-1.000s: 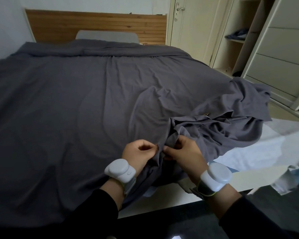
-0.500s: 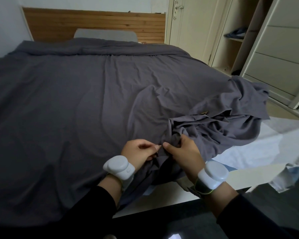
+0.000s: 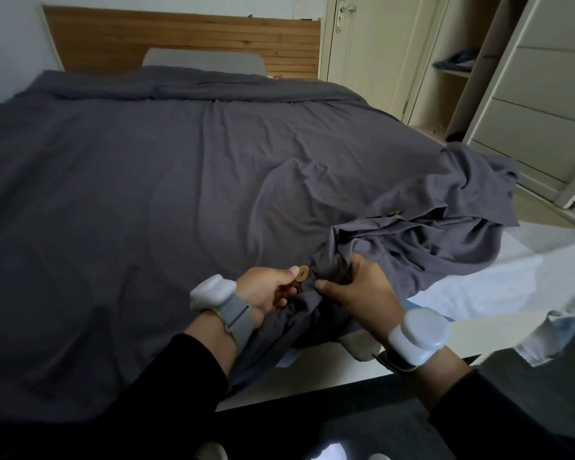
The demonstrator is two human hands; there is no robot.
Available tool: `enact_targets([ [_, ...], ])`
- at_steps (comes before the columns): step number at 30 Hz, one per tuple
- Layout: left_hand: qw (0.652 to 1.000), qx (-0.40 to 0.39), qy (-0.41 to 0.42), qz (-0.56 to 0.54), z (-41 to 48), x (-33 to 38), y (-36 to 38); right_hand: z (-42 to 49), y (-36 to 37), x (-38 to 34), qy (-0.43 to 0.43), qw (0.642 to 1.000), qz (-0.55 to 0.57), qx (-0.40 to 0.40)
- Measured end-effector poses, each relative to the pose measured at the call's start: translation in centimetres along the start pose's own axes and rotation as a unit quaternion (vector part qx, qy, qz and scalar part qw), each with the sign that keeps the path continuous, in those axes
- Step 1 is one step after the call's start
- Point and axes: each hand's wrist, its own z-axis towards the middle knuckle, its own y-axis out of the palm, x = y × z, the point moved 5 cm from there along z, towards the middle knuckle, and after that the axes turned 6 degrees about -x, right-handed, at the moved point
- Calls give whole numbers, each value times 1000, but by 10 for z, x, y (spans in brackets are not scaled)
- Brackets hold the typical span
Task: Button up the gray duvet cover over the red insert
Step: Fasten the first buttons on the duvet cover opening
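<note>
Folds of the gray duvet cover bury the right hand's fingertips, just right of the button pinched in the left hand's fingers, hiding whatever lies beneath.

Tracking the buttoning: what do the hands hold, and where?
Left hand pinches the button by its edge; right hand grips the duvet cover edge beside it.

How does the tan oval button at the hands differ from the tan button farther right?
The tan oval button is pinched by the left hand; the farther tan button lies untouched. The near one shows its whole face; the farther one is half hidden in folds. Both are tan and sit on the gray duvet cover.
</note>
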Motion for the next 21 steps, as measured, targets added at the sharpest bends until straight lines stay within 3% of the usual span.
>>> enact_targets([
  [3,999,-41,-24,-15,-4,-3,3,-1,0,-2,-11,999,-35,3],
  [6,991,-3,42,131,-9,2,1,-5,8,-2,-3,997,-78,13],
  [10,904,82,190,375,-29,23,-7,-4,13,0,63,994,92,20],
  [15,787,28,89,610,-53,22,-44,3,11,-17,120,918,376,34],
  [17,786,38,75,613,-62,17,-62,11,4,-29,111,894,432,26],
  [21,811,146,132,552,-91,33,-90,33,-19,-52,66,863,499,28],
])
